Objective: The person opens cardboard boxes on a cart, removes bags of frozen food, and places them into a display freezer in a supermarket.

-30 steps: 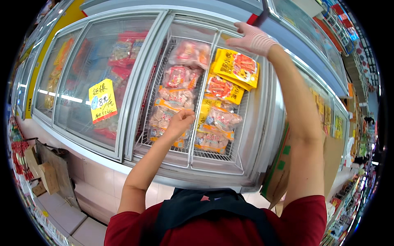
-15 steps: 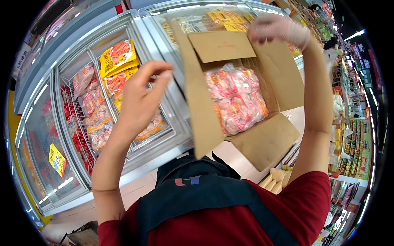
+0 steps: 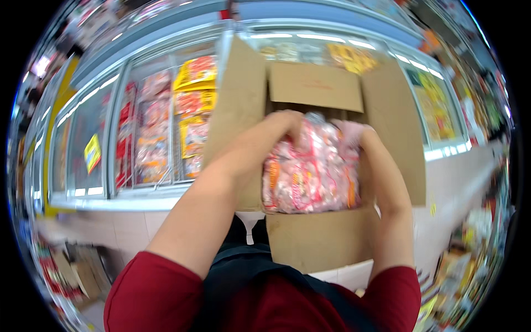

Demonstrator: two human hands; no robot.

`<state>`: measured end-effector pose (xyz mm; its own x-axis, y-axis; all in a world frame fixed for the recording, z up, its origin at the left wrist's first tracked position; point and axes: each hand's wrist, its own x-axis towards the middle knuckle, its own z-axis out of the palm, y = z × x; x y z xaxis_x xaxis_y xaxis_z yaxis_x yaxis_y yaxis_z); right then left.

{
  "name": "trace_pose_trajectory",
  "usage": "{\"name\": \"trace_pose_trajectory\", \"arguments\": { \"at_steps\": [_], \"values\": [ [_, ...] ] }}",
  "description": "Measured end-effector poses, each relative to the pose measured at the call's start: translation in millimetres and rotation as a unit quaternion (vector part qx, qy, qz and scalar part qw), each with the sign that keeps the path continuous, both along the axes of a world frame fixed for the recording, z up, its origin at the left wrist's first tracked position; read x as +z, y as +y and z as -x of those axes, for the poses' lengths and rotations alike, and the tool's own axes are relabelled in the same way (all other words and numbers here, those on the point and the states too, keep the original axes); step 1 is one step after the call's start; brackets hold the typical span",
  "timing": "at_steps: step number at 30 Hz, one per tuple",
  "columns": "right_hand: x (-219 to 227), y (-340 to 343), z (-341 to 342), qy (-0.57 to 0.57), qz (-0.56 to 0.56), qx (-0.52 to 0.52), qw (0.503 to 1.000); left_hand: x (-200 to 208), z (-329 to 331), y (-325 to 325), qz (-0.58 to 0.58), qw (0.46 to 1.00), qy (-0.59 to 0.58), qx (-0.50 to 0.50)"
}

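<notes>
Head view: an open cardboard box (image 3: pixel 332 238) is seen in the middle of the picture, its flaps spread upward and to both sides. A stack of clear packets of pink frozen food (image 3: pixel 312 171) is held inside the box, filling most of its opening. The left hand (image 3: pixel 282 130) is laid on the upper left corner of the stack, its fingers (image 3: pixel 298 124) curled down over the top edge of the packets and hidden partly behind them. The right hand (image 3: pixel 354 135) is set on the upper right corner of the stack, its fingers bent behind the packets, so their tips cannot be seen. Both hands are closed on the stack, which lies between them and below the fingers. Behind the box and to its left, a chest freezer (image 3: pixel 138 188) with glass lids is seen, and yellow and red packets (image 3: pixel 193 105) are lined up in it.
</notes>
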<state>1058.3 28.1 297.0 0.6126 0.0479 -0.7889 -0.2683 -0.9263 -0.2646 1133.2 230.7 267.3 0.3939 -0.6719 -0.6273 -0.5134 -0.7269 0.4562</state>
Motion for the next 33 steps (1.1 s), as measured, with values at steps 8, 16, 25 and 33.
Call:
{"name": "trace_pose_trajectory", "arguments": {
  "at_steps": [8,16,25,33],
  "values": [
    [-2,31,8,-0.242,0.150,0.146,0.947,3,30,55,0.256,0.919,-0.299,0.028],
    [25,17,16,-0.533,0.131,0.152,0.822,98,49,119,0.552,0.730,-0.347,0.206],
    [90,37,18,-0.349,0.089,-0.218,0.907,74,-36,389,0.780,0.345,0.036,0.521],
    [-7,67,50,-0.136,0.170,-0.491,0.844,-133,-147,547,0.605,0.251,0.057,0.753]
  ]
}}
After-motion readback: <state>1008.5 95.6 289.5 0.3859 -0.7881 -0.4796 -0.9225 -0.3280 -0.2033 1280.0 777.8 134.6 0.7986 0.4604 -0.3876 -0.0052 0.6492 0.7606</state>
